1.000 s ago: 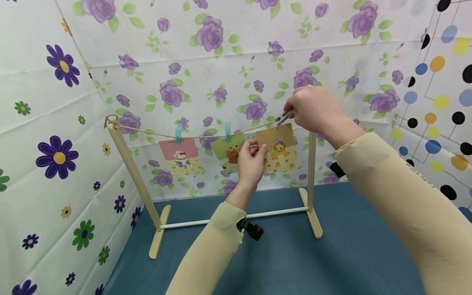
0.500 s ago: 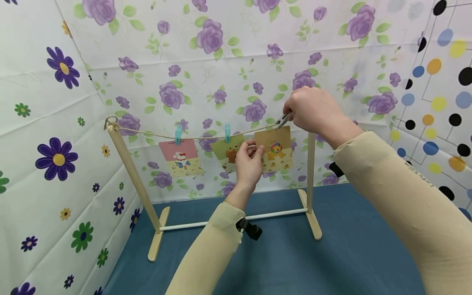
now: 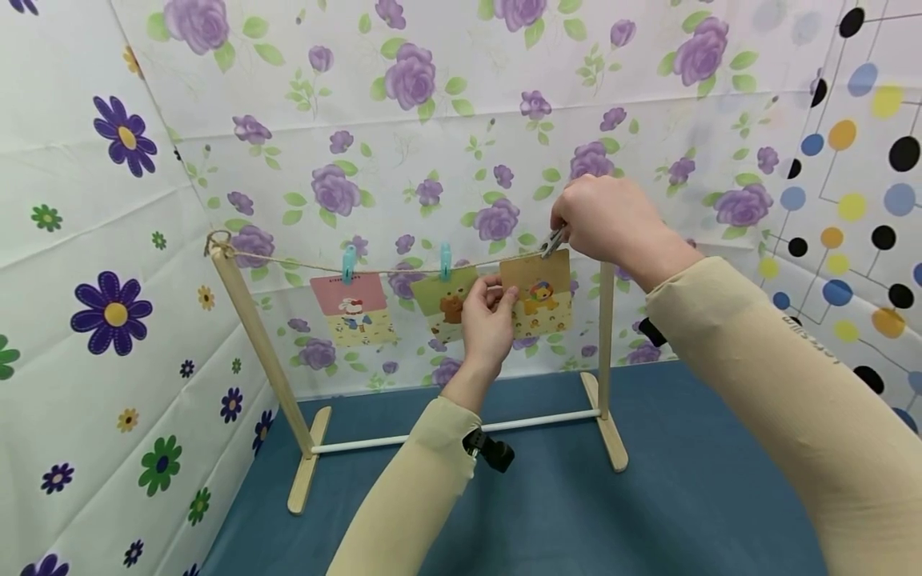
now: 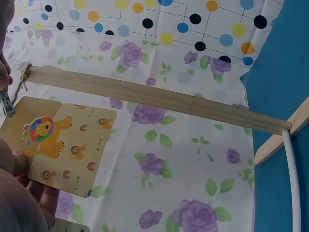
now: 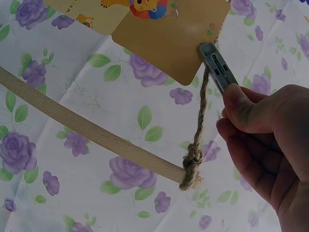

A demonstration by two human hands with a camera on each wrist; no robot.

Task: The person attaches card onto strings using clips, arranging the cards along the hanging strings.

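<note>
My left hand [image 3: 490, 320] pinches the left edge of a brown-and-yellow lion card [image 3: 539, 298] between thumb and fingers. At the card's top edge, by the twine [image 3: 302, 265], my right hand [image 3: 608, 214] pinches a grey clothespin [image 5: 218, 65]. In the right wrist view the clothespin's tip overlaps the card's edge beside the twine. Left of the lion card hangs a green bear card [image 3: 448, 306], partly hidden behind my left hand, under a light blue clothespin [image 3: 445, 261]. Farther left, another light blue clothespin [image 3: 349, 264] holds a pink-and-yellow rabbit card [image 3: 353, 308].
The twine is strung between a left wooden post [image 3: 262, 352] and a right wooden post [image 3: 607, 344]. A white rod [image 3: 540, 421] joins their flat wooden feet above a blue surface [image 3: 547, 512]. Flowered sheets [image 3: 403, 160] hang behind and at the left, a dotted sheet at the right.
My right hand has brought the grey clothespin down onto the lion card's top edge. The card, held by my left hand, has come up against the twine, slightly left and lower than before.
</note>
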